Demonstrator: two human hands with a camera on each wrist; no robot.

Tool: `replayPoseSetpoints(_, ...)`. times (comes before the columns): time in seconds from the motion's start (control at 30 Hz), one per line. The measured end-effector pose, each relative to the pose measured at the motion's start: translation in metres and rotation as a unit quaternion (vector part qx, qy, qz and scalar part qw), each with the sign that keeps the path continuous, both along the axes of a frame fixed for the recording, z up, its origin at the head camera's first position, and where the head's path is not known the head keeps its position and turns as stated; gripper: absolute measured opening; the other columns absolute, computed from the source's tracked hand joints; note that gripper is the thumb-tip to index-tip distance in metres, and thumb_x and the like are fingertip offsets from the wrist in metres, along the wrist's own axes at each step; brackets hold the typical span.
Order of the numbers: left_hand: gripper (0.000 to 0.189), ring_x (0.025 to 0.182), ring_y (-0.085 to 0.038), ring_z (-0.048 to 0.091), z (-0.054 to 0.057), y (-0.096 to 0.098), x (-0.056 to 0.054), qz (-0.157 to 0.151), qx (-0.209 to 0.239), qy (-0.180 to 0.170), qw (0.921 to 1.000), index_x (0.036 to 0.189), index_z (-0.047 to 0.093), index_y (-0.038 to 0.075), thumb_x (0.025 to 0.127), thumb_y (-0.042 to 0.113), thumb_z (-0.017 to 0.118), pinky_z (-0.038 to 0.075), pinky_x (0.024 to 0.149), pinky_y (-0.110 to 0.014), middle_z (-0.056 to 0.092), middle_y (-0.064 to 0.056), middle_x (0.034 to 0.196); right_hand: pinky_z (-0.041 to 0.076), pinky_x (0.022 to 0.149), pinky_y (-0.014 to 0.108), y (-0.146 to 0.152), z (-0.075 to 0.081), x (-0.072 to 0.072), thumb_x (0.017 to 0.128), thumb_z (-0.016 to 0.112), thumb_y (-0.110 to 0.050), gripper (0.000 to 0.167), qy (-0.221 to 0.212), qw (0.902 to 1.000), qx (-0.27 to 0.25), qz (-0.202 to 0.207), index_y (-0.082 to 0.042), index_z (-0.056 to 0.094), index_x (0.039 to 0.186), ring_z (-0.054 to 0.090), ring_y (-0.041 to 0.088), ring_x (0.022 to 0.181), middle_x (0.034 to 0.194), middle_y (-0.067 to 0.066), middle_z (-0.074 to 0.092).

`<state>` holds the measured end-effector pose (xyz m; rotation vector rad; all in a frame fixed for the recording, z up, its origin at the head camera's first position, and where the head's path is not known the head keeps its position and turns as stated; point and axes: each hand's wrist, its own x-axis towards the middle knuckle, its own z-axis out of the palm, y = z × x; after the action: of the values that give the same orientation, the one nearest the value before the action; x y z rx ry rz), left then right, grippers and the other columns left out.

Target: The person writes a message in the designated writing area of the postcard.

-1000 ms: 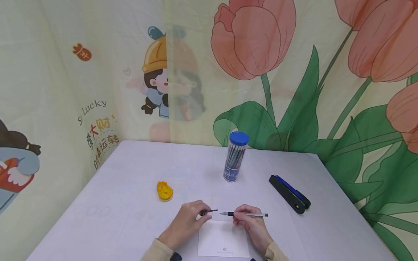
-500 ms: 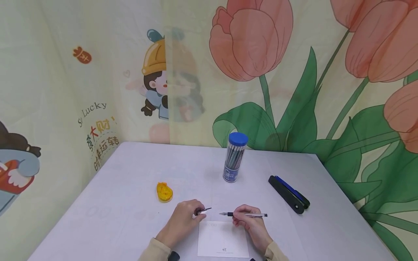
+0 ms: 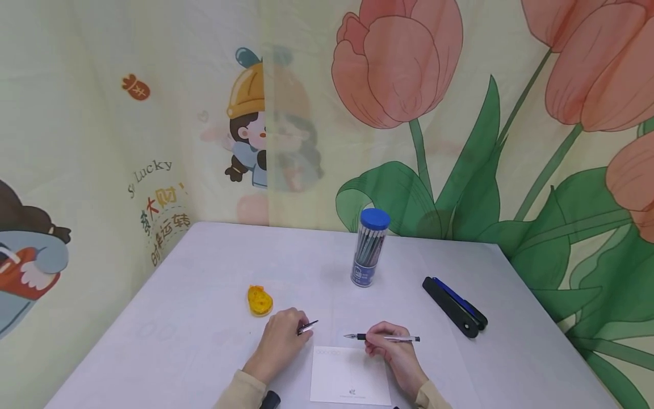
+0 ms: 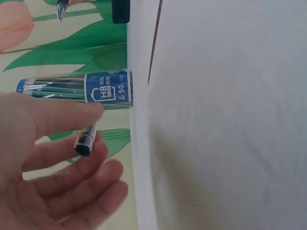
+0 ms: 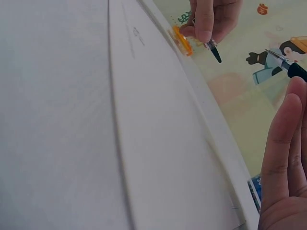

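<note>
Beige sleeves [image 3: 241, 391] enter at the near edge, with a dark band [image 3: 270, 400] at the left wrist. A white paper [image 3: 349, 375] lies flat before the person; its small emblem and tiny printed line by the near edge show in the head view only, the line too small to read.

The right hand [image 3: 394, 351] pinches a pen [image 3: 401, 338] between thumb and fingers near the paper's far edge, nib pointing left. The right wrist view makes plain what the head view only suggests: a bare metal tip, a black grip, and the pen raised off the table.

The left hand [image 3: 283, 341], past the paper's far left corner, holds a pen cap [image 3: 307, 326] between thumb and fingers, well apart from the nib. Only the left wrist view shows the cap's round dark end and the remaining fingers loosely bent.

Farther lie a yellow egg-shaped item [image 3: 260, 301] and a black-and-blue stapler [image 3: 455, 307]. Behind stands a pencil tub [image 3: 370, 247]; the left wrist view makes "HB" and "50" legible on its label [image 4: 108, 88].

On the cloth backdrop [image 3: 306, 34], the head view shows "Lucky", Chinese characters including "运转", and large tulips.
</note>
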<state>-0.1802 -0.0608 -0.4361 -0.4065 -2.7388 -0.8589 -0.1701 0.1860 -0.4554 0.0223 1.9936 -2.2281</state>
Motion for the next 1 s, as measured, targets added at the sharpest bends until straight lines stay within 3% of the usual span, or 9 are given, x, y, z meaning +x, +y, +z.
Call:
replayPoseSetpoints(0.33, 0.016, 0.057, -0.013, 0.048, -0.001, -0.008, -0.004, 0.101, -0.03, -0.003, 0.9944, 0.074, 0.07, 0.002, 0.072, 0.01, 0.083, 0.045, 0.052, -0.025, 0.056, -0.003, 0.065, 0.055, 0.063, 0.024, 0.0, -0.001, 0.0, 0.085, 0.063, -0.002, 0.006, 0.002, 1.0, -0.001, 0.008, 0.004, 0.063, 0.089, 0.063, 0.014, 0.067, 0.077, 0.007, 0.066)
replayPoseSetpoints(0.5, 0.015, 0.057, -0.016, 0.05, -0.002, -0.011, -0.004, 0.12, -0.02, 0.007, 0.9926, 0.071, 0.068, 0.001, 0.071, 0.008, 0.082, 0.045, 0.051, -0.029, 0.059, -0.005, 0.065, 0.055, 0.063, 0.024, 0.0, -0.001, 0.0, 0.085, 0.063, -0.001, 0.007, -0.001, 1.0, 0.0, 0.005, 0.005, 0.063, 0.09, 0.062, 0.015, 0.067, 0.077, 0.008, 0.066)
replayPoseSetpoints(0.77, 0.019, 0.053, -0.018, 0.05, -0.003, -0.013, -0.004, 0.151, -0.006, -0.013, 0.9884, 0.067, 0.065, 0.001, 0.072, 0.007, 0.081, 0.045, 0.049, -0.03, 0.057, -0.005, 0.06, 0.055, 0.063, 0.024, 0.0, -0.002, 0.001, 0.086, 0.062, -0.002, 0.008, -0.002, 1.0, 0.008, 0.006, 0.005, 0.063, 0.091, 0.063, 0.015, 0.067, 0.078, 0.007, 0.066)
replayPoseSetpoints(1.0, 0.02, 0.048, -0.016, 0.045, -0.003, -0.014, -0.004, 0.161, 0.003, -0.044, 0.9861, 0.067, 0.063, -0.002, 0.076, 0.007, 0.078, 0.038, 0.045, -0.024, 0.049, -0.003, 0.053, 0.054, 0.063, 0.024, 0.0, -0.001, 0.0, 0.087, 0.063, -0.002, 0.008, -0.001, 1.0, 0.002, 0.008, 0.005, 0.063, 0.091, 0.062, 0.015, 0.067, 0.077, 0.008, 0.067)
